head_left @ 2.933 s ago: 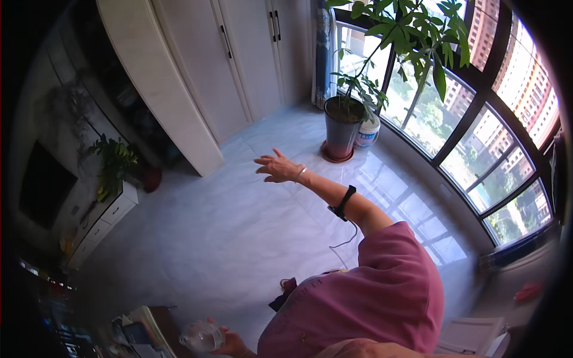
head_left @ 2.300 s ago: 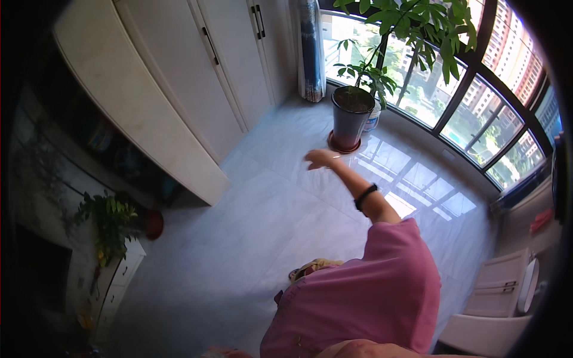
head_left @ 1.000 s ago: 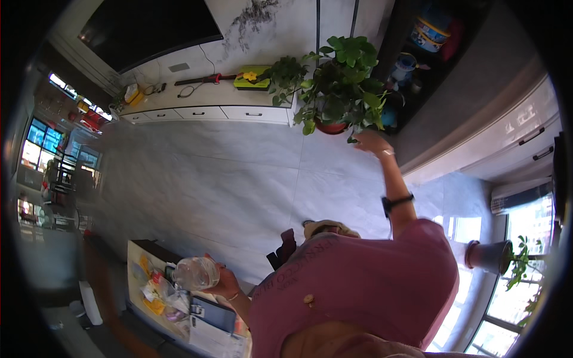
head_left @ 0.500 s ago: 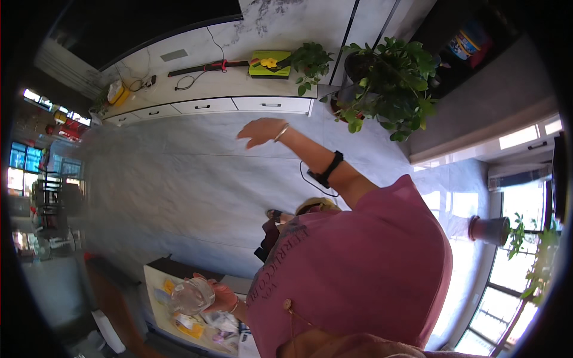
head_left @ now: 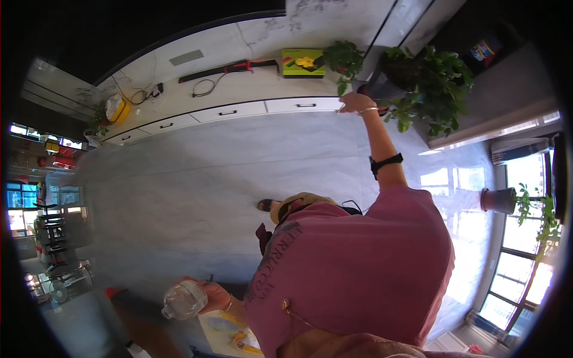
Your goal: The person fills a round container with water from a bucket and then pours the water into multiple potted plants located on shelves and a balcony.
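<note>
My left hand (head_left: 216, 297) is wrapped round a clear, see-through bottle (head_left: 184, 300), which is tilted with its narrow end toward the lower left. Whether anything is in the bottle I cannot tell. Below that hand is a pale table (head_left: 213, 325) with yellow packets (head_left: 246, 341) on it, partly hidden by my arm. My right arm is stretched out, with a black band on the forearm. My right hand (head_left: 358, 104) holds nothing and its fingers are extended. It appears in front of the right end of a white drawer cabinet (head_left: 239, 111), beside a leafy potted plant (head_left: 427, 89).
On the cabinet lie a green box (head_left: 303, 70), a long black-and-red tool (head_left: 230, 70), cables and a yellow container (head_left: 121, 110). A grey plant pot (head_left: 498, 200) stands by the windows at right. Brown furniture (head_left: 146, 325) is at lower left. Grey tiles (head_left: 179, 191) cover the floor.
My right hand has swung right, from above the floor to near the plant. My left hand still holds the bottle. The view has shifted, and less of the table shows.
</note>
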A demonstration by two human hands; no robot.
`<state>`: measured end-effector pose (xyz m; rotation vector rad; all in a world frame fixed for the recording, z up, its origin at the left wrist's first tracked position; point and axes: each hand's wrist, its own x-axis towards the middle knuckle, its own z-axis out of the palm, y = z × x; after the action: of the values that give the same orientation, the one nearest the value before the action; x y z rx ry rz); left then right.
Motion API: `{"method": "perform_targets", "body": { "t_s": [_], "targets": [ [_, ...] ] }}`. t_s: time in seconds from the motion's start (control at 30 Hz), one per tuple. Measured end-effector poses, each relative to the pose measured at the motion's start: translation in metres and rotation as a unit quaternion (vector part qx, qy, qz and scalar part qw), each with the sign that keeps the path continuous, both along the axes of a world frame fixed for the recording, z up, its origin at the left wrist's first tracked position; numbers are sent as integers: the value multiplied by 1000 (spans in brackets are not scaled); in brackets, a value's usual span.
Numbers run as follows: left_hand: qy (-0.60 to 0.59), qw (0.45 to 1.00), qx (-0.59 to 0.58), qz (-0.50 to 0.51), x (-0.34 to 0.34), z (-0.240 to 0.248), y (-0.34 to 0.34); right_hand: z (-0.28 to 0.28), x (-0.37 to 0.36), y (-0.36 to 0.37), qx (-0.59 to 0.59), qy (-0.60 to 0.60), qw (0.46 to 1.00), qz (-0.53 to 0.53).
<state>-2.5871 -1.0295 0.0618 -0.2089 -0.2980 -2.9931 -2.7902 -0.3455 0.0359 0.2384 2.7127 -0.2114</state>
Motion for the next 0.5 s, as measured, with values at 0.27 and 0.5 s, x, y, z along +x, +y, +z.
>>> {"method": "perform_targets", "body": {
  "t_s": [0.27,0.5],
  "targets": [
    [-20,998,-28,49,-94,8,-133,33,-289,-427,-145,157,913,348],
    [-22,995,-41,91,-179,-4,-268,118,-378,-738,-290,84,769,563]
  ]
}}
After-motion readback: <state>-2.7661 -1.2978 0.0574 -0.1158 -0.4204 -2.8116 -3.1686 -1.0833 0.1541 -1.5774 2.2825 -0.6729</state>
